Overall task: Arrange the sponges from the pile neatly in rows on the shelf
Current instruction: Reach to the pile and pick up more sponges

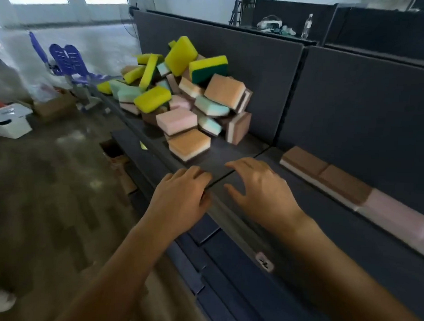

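Observation:
A pile of sponges (184,92) in yellow, green, mint, pink and orange lies heaped on the dark shelf (230,158) against its back panel. The nearest one is an orange sponge (189,143) lying flat at the pile's front. Along the back at the right, a row of sponges (344,186) lies end to end, two brown ones and then pink ones. My left hand (181,195) hovers at the shelf's front edge with fingers loosely curled, holding nothing. My right hand (258,186) is spread over the shelf, empty, just short of the orange sponge.
Lower dark shelves (226,269) step out below the front edge. On the floor at left stand purple plastic chairs (67,61), a cardboard box (56,104) and a white container (10,119). A bottle (307,25) and clutter sit beyond the back panel.

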A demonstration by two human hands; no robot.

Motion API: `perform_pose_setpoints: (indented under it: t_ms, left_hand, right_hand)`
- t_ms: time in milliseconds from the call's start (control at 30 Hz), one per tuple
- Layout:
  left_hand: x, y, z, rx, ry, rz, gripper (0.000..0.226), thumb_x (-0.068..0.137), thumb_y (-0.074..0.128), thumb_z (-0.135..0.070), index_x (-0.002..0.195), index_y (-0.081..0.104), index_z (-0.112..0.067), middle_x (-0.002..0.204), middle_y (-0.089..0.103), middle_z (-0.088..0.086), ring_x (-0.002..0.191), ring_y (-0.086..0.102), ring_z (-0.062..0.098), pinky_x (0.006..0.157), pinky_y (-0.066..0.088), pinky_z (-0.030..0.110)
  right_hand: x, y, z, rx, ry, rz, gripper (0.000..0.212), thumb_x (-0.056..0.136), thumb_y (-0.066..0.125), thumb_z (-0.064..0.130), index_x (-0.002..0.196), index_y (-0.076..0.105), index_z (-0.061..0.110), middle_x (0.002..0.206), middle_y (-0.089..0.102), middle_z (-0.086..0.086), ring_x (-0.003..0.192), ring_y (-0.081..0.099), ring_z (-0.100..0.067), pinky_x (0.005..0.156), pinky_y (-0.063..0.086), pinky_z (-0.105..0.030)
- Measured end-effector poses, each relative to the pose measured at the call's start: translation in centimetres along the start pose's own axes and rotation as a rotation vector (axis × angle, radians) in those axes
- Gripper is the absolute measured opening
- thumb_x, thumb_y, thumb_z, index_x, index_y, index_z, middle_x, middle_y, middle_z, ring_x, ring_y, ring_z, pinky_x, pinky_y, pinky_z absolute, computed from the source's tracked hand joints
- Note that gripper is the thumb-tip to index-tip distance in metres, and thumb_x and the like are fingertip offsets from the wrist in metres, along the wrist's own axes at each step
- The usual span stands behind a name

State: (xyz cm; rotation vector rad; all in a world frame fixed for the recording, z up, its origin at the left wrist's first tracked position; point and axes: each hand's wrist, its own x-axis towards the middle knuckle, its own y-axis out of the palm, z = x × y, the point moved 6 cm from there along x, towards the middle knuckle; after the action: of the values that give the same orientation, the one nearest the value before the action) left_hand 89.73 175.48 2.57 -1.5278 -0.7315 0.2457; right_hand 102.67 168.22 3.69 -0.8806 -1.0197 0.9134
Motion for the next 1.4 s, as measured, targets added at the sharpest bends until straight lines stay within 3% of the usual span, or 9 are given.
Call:
perform_pose_setpoints:
  t_ms: [300,533,800,933,1200,1400]
  left_hand:
    - [3.6,0.6,9.5,0.0,0.011,0.044,0.042,0.094,0.049,-0.039,0.134,0.046,-0.028,0.13,0.05,-0.006,0.117,0.051,0.017,0.091,0.045,0.035]
    - [8.4,3.2,10.1,0.012,0.014,0.08,0.042,0.093,0.05,-0.041,0.129,0.049,-0.02,0.129,0.051,0.003,0.116,0.051,0.023,0.088,0.042,0.036]
    - [12.4,5.5,9.7,0.098,-0.042,0.076,0.059,0.094,0.049,-0.048,0.138,0.034,-0.012,0.136,0.042,0.008,0.126,0.042,0.027,0.098,0.039,0.037]
    - [13.3,6.3,9.1,0.055,-0.057,0.086,0.064,0.091,0.054,-0.051,0.14,0.031,-0.015,0.142,0.044,0.006,0.13,0.044,0.024,0.104,0.037,0.037]
    - [11.2,2.9,10.6,0.01,-0.117,0.084,0.051,0.083,0.06,-0.05,0.12,0.037,-0.023,0.128,0.048,-0.001,0.118,0.049,0.02,0.09,0.04,0.033]
    - [8.8,0.3,14.7,0.067,-0.205,0.092,0.054,0.083,0.058,-0.052,0.125,0.034,-0.027,0.135,0.042,-0.005,0.12,0.046,0.017,0.094,0.038,0.031]
  right_hand:
    - [6.7,5.1,3.9,-0.022,0.118,0.038,0.047,0.094,0.058,0.035,0.139,0.049,0.026,0.139,0.051,0.004,0.128,0.045,-0.019,0.097,0.043,-0.034]
    - [8.8,4.7,2.1,-0.053,0.148,0.008,0.046,0.092,0.059,0.033,0.137,0.051,0.029,0.135,0.051,0.008,0.125,0.047,-0.018,0.094,0.046,-0.034]
    - [12.3,3.6,-1.0,-0.037,0.122,-0.023,0.04,0.092,0.059,0.035,0.131,0.053,0.027,0.131,0.054,0.006,0.12,0.051,-0.019,0.091,0.049,-0.038]
    - [14.0,3.1,-1.8,-0.029,0.078,-0.052,0.042,0.091,0.063,0.035,0.131,0.056,0.025,0.129,0.057,0.004,0.118,0.053,-0.019,0.089,0.051,-0.037]
    - [18.2,3.9,-1.0,0.033,-0.093,-0.034,0.045,0.087,0.069,0.023,0.13,0.057,0.021,0.13,0.057,0.0,0.119,0.053,-0.02,0.092,0.052,-0.039]
    - [22.7,6.5,2.6,-0.024,-0.242,0.046,0.054,0.083,0.074,0.028,0.133,0.055,0.021,0.135,0.054,-0.001,0.123,0.05,-0.022,0.094,0.046,-0.036]
